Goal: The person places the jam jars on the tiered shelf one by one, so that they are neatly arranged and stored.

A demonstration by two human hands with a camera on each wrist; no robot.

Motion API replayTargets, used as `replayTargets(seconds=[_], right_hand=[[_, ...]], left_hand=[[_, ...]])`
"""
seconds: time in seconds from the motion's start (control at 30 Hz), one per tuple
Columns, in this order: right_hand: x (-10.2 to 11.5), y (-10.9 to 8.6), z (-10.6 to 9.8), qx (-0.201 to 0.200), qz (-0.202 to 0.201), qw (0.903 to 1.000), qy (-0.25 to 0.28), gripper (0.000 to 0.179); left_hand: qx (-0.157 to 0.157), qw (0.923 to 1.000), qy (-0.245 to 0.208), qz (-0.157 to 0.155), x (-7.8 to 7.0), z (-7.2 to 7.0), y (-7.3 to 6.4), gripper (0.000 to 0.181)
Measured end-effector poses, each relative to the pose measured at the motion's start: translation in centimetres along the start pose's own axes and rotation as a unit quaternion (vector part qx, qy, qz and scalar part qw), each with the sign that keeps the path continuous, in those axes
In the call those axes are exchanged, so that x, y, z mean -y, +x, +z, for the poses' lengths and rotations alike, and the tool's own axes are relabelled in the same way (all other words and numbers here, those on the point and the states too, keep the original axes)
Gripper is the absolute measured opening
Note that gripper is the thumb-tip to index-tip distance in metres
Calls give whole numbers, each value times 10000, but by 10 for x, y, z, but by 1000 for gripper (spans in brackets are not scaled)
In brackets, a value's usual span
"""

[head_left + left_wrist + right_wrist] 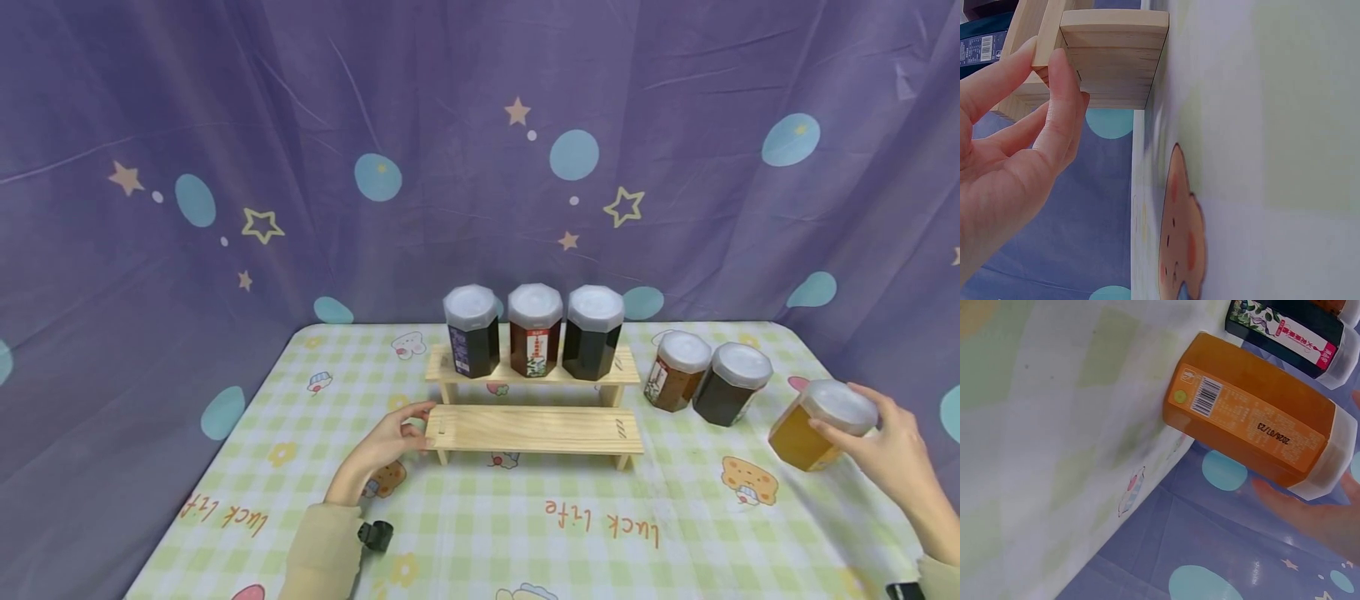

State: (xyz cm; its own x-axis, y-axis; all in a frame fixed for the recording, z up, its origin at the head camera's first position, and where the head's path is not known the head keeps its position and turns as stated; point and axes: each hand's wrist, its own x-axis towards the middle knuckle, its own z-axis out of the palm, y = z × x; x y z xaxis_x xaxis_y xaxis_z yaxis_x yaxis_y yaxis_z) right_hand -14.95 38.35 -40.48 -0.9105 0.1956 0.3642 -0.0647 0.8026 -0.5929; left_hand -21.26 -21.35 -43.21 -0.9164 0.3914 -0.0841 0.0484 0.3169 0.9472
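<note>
Your right hand [896,442] grips the amber jar [801,435] by its lid [836,404], three o'clock from the rack [525,429] your left hand [388,437] pinches at nine; that high hold could slip, and a low swing toward ten o'clock could clip the neighbouring dark jar [720,400].
</note>
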Motion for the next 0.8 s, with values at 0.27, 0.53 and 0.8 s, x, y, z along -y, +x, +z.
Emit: replayTargets(seconds=[0.27,0.53,0.8], right_hand=[[-2,-1,5,-168,163,9997,-51,68],[-3,-5,9,-92,447,9989,-101,71],[-64,5,31,-312,778,9965,-74,81]], left_hand=[[-11,10000,-2,11,1,0,0,60],[5,10000,-26,21,0,0,-1,60],[17,10000,-5,25,1,0,0,61]])
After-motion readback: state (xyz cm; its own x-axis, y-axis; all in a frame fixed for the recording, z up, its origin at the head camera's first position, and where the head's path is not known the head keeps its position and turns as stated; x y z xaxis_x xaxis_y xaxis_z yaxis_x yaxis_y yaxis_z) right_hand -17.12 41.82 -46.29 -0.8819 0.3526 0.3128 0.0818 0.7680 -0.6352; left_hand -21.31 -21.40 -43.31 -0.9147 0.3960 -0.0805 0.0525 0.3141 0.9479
